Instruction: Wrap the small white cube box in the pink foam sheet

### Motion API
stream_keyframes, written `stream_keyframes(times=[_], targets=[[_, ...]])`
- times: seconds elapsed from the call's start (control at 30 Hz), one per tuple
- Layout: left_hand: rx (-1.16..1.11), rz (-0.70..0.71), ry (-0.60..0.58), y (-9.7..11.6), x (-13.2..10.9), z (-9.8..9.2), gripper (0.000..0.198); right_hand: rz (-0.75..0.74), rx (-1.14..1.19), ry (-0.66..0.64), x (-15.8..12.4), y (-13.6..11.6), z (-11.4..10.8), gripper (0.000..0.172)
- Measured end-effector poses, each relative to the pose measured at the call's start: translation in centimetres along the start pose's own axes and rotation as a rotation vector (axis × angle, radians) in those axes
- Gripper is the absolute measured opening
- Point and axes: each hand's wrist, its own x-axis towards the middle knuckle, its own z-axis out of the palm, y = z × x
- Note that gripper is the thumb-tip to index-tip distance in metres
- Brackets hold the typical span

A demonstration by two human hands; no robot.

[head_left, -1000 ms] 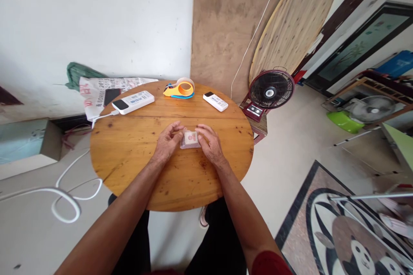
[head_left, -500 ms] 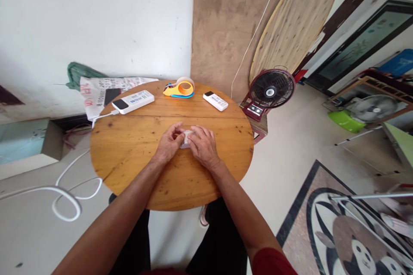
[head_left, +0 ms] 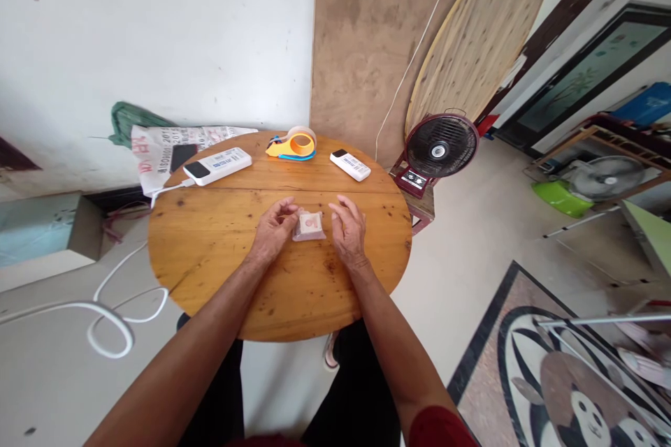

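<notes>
A small flat packet (head_left: 311, 224), in clear plastic wrap with a pale square face and a reddish print, lies on the round wooden table (head_left: 210, 244). My left hand (head_left: 274, 228) is at its left edge, with thumb and curled fingers pinching the wrap there. Just right of the packet, my right hand (head_left: 349, 229) is apart from it, palm turned inward, fingers loosely bent and spread with nothing in them.
Along the table's far side are a white power bank (head_left: 223, 166) with a cable, a yellow tape dispenser (head_left: 293, 144) and a second white power bank (head_left: 350, 165). A dark red fan (head_left: 439, 149) stands on a stool at the right.
My right hand has let go of the packet and moved to the right, uncovering its printed face. My left hand has stayed at the left edge.
</notes>
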Motion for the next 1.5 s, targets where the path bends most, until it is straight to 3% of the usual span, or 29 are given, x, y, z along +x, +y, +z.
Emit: stream_keyframes(times=[0.2, 0.4, 0.57, 0.7, 0.8, 1.2, 1.5], targets=[[0.07, 0.079, 0.147, -0.5, 0.6, -0.7, 0.038, -0.004, 0.019, -0.01, -0.1, 0.4, 0.3, 0.031], [0.088, 0.019, 0.196, -0.7, 0.9, -1.1, 0.032, -0.048, -0.013, -0.025, -0.1, 0.4, 0.3, 0.027], [0.095, -0.009, 0.065, -0.2, 0.4, -0.8, 0.048, -0.073, 0.038, -0.141, -0.1, -0.3, 0.0, 0.026], [0.095, -0.056, -0.075, 0.5, 0.0, -0.5, 0.07, -0.111, 0.09, -0.32, -0.1, -0.7, 0.0, 0.064], [0.083, -0.072, -0.155, 0.9, -0.2, -0.4, 0.077, -0.112, 0.094, -0.421, -0.3, -0.7, 0.1, 0.075], [0.121, -0.094, -0.271, 2.1, -0.5, -0.4, 0.042, -0.02, 0.085, -0.393, -0.4, -0.6, 0.5, 0.069], [0.103, -0.082, -0.253, 1.4, -0.4, -0.4, 0.042, -0.045, 0.062, -0.4, -0.4, -0.6, 0.3, 0.065]])
